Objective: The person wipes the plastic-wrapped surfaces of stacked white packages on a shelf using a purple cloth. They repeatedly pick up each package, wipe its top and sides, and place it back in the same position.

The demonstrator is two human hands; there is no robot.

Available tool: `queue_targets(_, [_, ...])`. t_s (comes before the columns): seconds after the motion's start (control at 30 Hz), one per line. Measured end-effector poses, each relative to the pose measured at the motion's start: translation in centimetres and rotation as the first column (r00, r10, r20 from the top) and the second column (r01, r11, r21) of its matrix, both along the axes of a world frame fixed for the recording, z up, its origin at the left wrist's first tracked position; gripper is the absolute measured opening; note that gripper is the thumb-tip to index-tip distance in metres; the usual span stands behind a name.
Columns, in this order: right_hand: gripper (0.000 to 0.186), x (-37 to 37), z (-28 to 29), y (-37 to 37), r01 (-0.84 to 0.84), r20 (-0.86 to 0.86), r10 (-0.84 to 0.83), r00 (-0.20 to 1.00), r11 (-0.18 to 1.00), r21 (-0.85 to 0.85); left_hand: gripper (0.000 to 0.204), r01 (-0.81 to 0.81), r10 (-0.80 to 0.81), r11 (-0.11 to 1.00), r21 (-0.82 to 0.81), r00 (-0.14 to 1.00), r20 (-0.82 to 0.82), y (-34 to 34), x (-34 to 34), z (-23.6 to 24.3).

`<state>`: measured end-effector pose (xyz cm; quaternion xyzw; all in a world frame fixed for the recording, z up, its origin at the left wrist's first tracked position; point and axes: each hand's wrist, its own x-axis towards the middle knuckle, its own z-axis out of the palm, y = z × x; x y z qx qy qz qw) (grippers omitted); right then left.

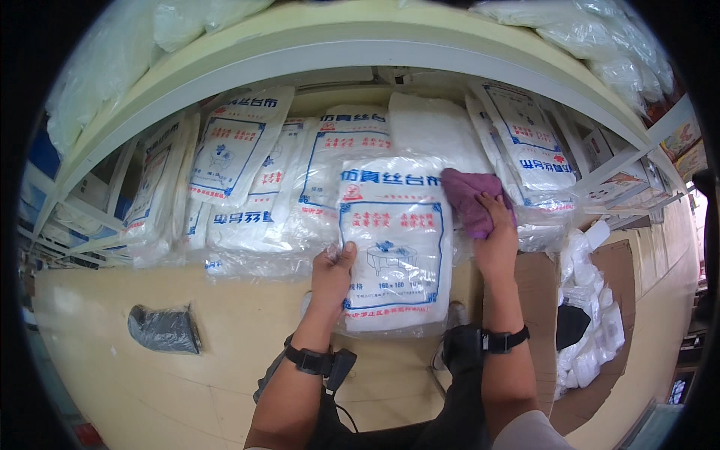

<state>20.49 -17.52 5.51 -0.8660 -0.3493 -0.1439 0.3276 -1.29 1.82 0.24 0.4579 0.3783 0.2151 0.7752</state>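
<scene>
My left hand (333, 271) grips the left edge of a flat, clear-wrapped tablecloth pack (396, 232), its thumb lying on the front. The pack is white with blue and red print and a drawing of a covered table, and it is held tilted up in front of the shelf. My right hand (491, 217) is closed on a purple cloth (471, 196) at the pack's upper right edge. Similar tablecloth packs (238, 150) lie in overlapping piles just behind. The fingers of my left hand behind the pack are hidden.
A pale shelf frame (360, 56) arches across above the piles, with clear plastic bags (112, 67) on top. An open cardboard box (525, 322) of white plastic-wrapped packs (592, 322) stands at the right. On the floor at the left lies a dark grey plastic-wrapped bundle (163, 328).
</scene>
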Motion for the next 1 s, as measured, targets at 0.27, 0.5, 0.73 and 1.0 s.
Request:
queue_targets(0.27, [0.086,-12.9,1.1,4.3,-0.438,-0.349,0.417,0.839,0.899,0.023,0.052,0.202,-0.143,0.957,-0.206,0.953,0.268,-3.2,1.0,-0.2])
queue_targets(0.5, [0.088,-12.6,4.7,3.7,-0.25,-0.356,0.312,0.881,0.946,0.208,0.07,0.233,-0.171,0.969,-0.085,0.874,0.455,-5.7,1.1,1.9])
queue_targets(0.73, [0.059,-7.9,5.3,1.1,0.026,-0.611,0.169,0.773,0.955,0.297,0.067,0.295,-0.299,0.954,0.06,0.907,0.295,-1.8,2.0,2.2])
queue_targets(1.0, [0.046,-2.1,3.8,-0.2,0.394,-0.771,0.411,0.486,0.685,0.613,0.051,0.241,-0.169,0.917,-0.319,0.957,0.237,-2.4,0.9,3.3])
